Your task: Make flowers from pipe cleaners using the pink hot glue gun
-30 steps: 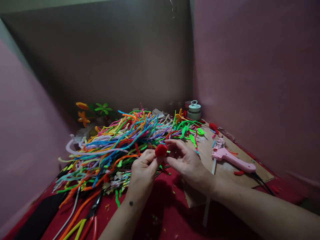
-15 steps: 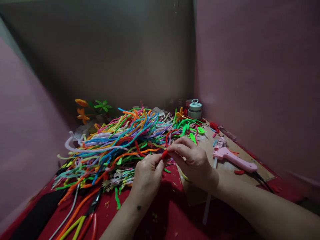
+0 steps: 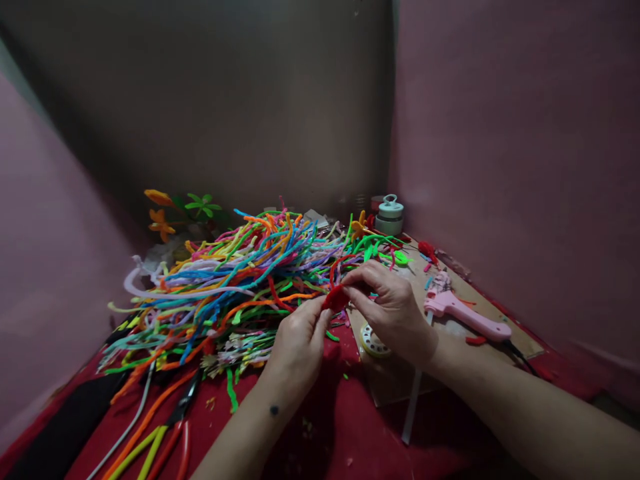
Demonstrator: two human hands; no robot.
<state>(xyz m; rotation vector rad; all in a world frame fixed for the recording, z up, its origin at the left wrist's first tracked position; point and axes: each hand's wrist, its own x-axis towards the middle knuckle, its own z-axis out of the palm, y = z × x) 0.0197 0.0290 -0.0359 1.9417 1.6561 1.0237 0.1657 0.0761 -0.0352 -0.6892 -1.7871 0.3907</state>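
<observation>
Between hands, red piece; beyond, lidded container.

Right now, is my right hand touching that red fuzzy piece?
Touching. The head view shows your right hand pinching the right end of the red fuzzy piece, with no gap between them.

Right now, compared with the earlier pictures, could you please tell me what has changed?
The red fuzzy piece has turned from its round face to a narrower view and moved slightly right. The right hand, its fingers spread a second ago, now pinches it and has shifted slightly away, uncovering a round white disc. The left hand kept its hold; the pink glue gun stayed put.
</observation>
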